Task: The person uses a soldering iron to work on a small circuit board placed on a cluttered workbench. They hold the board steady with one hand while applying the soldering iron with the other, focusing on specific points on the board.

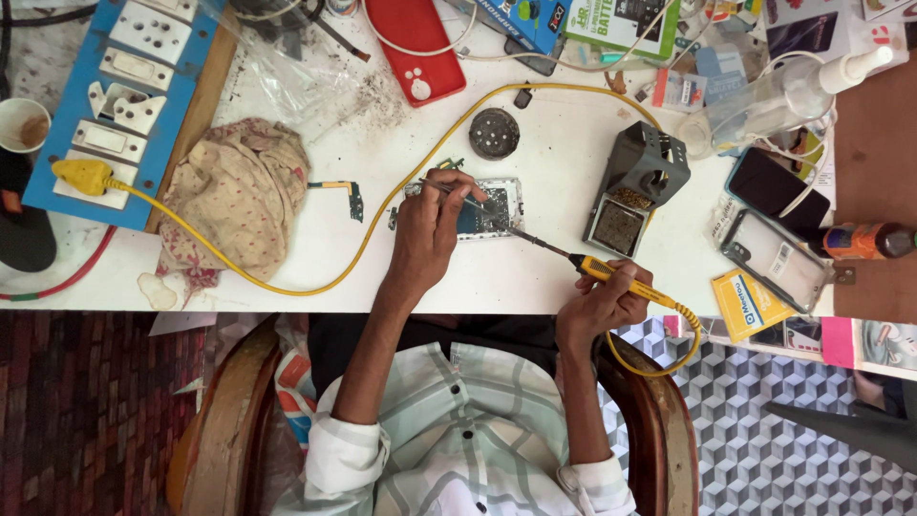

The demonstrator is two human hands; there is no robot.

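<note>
My right hand point(602, 301) grips the yellow handle of a soldering iron point(573, 260), whose thin metal tip reaches left onto an opened phone point(489, 208) lying on the white table point(535, 277). My left hand point(430, 229) rests beside the phone's left edge and pinches slim metal tweezers point(449, 189) that point at the phone's inside. The iron's yellow cord point(382, 205) loops over the table to a yellow plug point(84, 175).
A blue switch board point(124, 86) lies at the far left, a patterned cloth point(239, 196) beside it. A dark iron stand point(638, 186) sits right of the phone. Phones, boxes, a spray bottle point(783, 96), a red phone case point(415, 48) and a small flex part point(349, 196) crowd the table.
</note>
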